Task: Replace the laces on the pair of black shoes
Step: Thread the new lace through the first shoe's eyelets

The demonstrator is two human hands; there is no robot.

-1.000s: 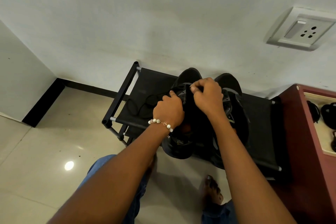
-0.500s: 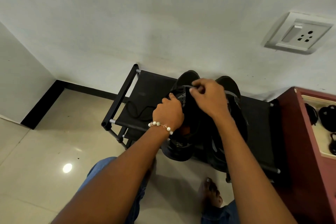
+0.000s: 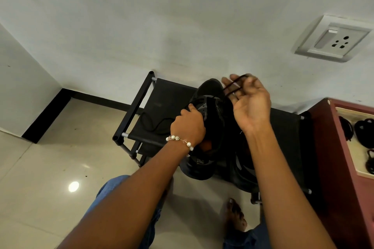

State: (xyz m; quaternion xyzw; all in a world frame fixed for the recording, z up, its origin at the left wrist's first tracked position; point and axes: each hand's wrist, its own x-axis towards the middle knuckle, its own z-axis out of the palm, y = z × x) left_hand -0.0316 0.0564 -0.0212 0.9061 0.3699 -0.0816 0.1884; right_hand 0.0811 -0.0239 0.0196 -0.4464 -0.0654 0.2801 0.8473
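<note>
Two black shoes stand on a low black rack (image 3: 162,95). The left shoe (image 3: 210,119) is tilted, and my left hand (image 3: 189,125), with a bead bracelet at the wrist, grips its left side by the eyelets. My right hand (image 3: 250,103) is raised above the shoes, palm toward me, with a black lace (image 3: 232,87) looped over its fingers and running down to the left shoe. The right shoe (image 3: 242,168) is mostly hidden behind my right forearm. Another loose black lace (image 3: 153,125) lies on the rack's fabric to the left.
The rack stands against a white wall with a socket plate (image 3: 332,40) at upper right. A maroon cabinet (image 3: 332,147) with dark sandals on its shelf adjoins the rack on the right. Beige floor tiles, my jeans and a bare foot (image 3: 235,216) fill the foreground.
My right hand has lifted up and to the right from the shoe's eyelets, drawing the black lace out with it. My left hand stays on the left shoe.
</note>
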